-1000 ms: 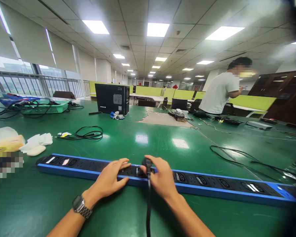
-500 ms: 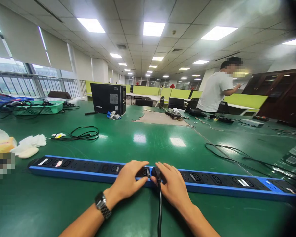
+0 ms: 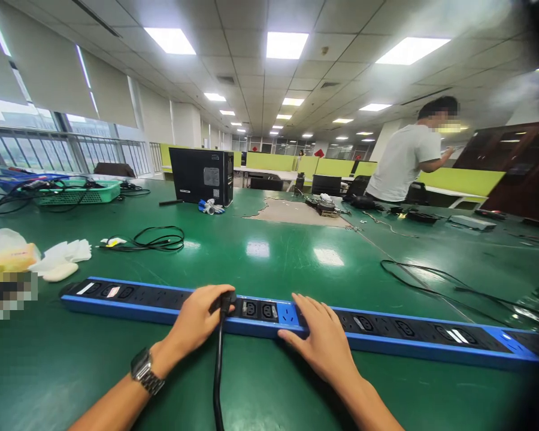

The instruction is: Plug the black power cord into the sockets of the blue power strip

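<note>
A long blue-and-black power strip (image 3: 256, 323) lies across the table in front of me, with rows of sockets along its top. My left hand (image 3: 202, 320) is closed round a black plug (image 3: 227, 299) at the strip, left of the middle. From the plug a thick black cord (image 3: 218, 371) hangs toward me. How deep the plug sits in a socket is hidden. My right hand (image 3: 322, 338) straddles the strip right of the blue socket (image 3: 288, 313), thumb against its near side and fingers over its top.
The green table (image 3: 260, 260) carries a coiled black cable (image 3: 159, 239), a computer tower (image 3: 202, 176) and gloves (image 3: 211, 207). A green basket (image 3: 83, 193) of cables stands at left, near tissues (image 3: 67, 254). Another person (image 3: 397, 161) stands beyond the table at right.
The plug has gone from the blue socket, by my right hand, leftward to black sockets, now in my left hand. My right hand has moved slightly right and grips the strip.
</note>
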Demonstrator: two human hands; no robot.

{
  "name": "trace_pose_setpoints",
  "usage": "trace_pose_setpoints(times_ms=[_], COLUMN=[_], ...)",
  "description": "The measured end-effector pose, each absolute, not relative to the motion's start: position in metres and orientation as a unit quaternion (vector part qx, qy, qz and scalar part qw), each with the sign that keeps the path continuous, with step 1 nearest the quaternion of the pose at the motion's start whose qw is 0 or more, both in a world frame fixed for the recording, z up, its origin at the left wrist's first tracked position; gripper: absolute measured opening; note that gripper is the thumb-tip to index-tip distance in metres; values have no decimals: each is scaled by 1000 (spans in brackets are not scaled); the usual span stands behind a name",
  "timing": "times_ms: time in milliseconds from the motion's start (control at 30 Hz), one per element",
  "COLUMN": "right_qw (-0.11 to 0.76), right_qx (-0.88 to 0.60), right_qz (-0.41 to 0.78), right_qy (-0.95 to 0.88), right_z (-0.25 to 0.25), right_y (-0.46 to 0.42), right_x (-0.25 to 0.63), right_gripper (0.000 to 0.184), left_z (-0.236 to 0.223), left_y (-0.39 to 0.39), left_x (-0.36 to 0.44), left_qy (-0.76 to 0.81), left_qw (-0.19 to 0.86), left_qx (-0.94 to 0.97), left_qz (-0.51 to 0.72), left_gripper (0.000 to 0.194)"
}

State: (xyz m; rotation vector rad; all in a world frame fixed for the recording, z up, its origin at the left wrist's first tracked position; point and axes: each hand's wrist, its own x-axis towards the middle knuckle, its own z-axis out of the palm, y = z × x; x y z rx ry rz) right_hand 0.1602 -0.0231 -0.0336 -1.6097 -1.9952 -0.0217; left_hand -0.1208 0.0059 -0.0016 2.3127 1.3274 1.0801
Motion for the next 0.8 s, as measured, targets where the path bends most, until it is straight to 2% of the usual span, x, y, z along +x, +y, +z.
trace_pose_setpoints(times_ms=[233,333,400,500,600,800], right_qw=[348,354,348,384,437,410], right_qx=[-522,-463,-435,-431,-455,-527], right_qz=[75,91,92,75,41,84], right_qy=[-775,-808,-826,-813,-775,-739], right_z=[-23,-13,-8,-4,-6,-23], right_y=[-20,-10,-4,0,-3,-14], right_x=[116,76,55,51,85,164], right_gripper=[56,51,42,33,31,32], left_z=[-15,-16,-18,-20,-18,-14], left_y=[5,3,2,1,1,0], left_x=[-122,-124,-127,-129,-127,-121], left_qy=[451,442,436,434,447,475], left_qw=[113,108,104,100,104,106], left_qx=[824,836,843,848,841,823], left_qz=[324,308,296,288,285,294], left_gripper=[32,59,80,95,100,94])
